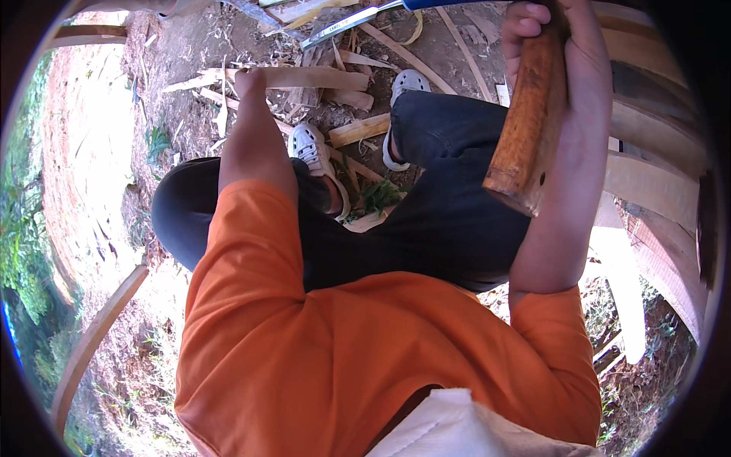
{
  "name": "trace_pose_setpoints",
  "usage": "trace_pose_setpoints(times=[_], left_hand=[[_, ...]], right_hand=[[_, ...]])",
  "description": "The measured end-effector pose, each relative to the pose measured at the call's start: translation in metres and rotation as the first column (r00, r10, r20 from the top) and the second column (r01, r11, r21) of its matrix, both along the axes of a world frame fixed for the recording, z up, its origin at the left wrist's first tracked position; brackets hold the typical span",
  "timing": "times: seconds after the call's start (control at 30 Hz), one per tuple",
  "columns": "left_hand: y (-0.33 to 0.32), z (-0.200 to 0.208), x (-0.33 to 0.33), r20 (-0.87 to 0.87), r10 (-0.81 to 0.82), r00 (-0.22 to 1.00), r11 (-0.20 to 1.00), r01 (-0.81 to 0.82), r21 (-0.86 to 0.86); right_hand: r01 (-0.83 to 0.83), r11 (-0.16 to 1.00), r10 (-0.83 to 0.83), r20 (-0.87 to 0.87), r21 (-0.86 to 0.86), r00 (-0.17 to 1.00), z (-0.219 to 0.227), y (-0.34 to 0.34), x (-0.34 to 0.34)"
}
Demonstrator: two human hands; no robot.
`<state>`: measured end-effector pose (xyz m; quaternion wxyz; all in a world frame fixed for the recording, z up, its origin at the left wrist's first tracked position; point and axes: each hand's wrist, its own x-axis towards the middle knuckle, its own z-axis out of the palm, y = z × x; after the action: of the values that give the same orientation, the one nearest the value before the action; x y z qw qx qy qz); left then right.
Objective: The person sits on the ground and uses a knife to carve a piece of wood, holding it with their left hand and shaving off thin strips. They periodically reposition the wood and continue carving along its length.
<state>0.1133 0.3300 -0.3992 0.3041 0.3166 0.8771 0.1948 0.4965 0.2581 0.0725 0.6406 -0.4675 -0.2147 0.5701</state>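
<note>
My left hand (250, 82) is closed around a pale, flat wooden strip (316, 78), which sticks out to the right above the ground in front of my feet. Raised at the upper right, my right hand (560, 34) grips a tool by its brown wooden handle (525, 122). The handle's butt points down toward my forearm, with a small dark hole close to it. The tool's other end is out of view. Farther ahead is a chisel (350, 27) with a metal blade and blue handle; what its handle end rests on is cut off.
Wood shavings and offcuts (362, 129) litter the dirt around my white shoes (308, 148). Curved planks (655, 129) stand close on my right. A bent wooden piece (99, 335) rises at the lower left. Green plants (27, 251) grow beyond the bright ground at left.
</note>
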Motion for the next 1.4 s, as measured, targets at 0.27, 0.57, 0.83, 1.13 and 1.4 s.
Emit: trace_pose_setpoints(times=[0.27, 0.57, 0.83, 1.13, 1.4], left_hand=[[-0.006, 0.031, 0.04, -0.124, -0.089, 0.988, 0.971, 0.058, -0.233], [0.067, 0.221, 0.09, 0.568, -0.618, 0.544, 0.76, 0.227, 0.609], [0.005, 0.353, 0.155, -0.045, -0.976, 0.212, 0.126, 0.724, 0.678], [0.009, 0.196, 0.094, 0.604, -0.401, 0.689, 0.795, -0.067, 0.603], [0.002, 0.12, 0.092, 0.708, -0.311, 0.634, 0.733, -0.314, 0.603]], right_hand=[[-0.002, 1.0, 0.002, 0.064, -0.004, 0.998, 0.005, -0.006, -0.011], [-0.125, 0.976, 0.147, 0.121, -0.178, 0.982, -0.024, 0.014, -0.017], [-0.392, 0.915, 0.377, 0.534, -0.09, 0.757, -0.052, 0.058, -0.059], [-0.574, 0.79, 0.531, 0.708, -0.214, 0.466, -0.112, 0.124, -0.075], [-0.703, 0.668, 0.658, 0.635, -0.244, 0.404, -0.24, 0.138, -0.076]])
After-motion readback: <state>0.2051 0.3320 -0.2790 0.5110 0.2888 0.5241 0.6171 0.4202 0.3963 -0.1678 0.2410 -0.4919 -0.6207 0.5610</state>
